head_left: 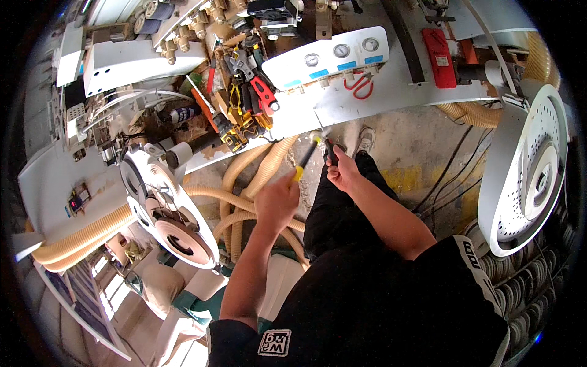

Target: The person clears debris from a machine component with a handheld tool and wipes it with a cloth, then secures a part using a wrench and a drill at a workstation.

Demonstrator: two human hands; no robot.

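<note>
My left hand [278,197] is closed around the yellow end of a black-and-yellow-handled tool [307,156]. Its far end is small and blurred, so its kind is unclear. Beside it, my right hand [344,171] grips a screwdriver [331,150] by its dark handle, the thin shaft pointing toward the workbench edge. The two tools come close together just in front of the bench [342,109]. Beyond them on the bench lie red-handled scissors [361,87], next to a white panel [327,56] with three round gauges and blue labels.
Pliers and other hand tools [249,78] crowd the bench left of the panel, near a yellow-and-black drill [231,134]. A red case [439,58] lies right. Beige hoses [272,162] run below the edge. White disc-shaped machine parts [174,211] flank me, one right [532,171].
</note>
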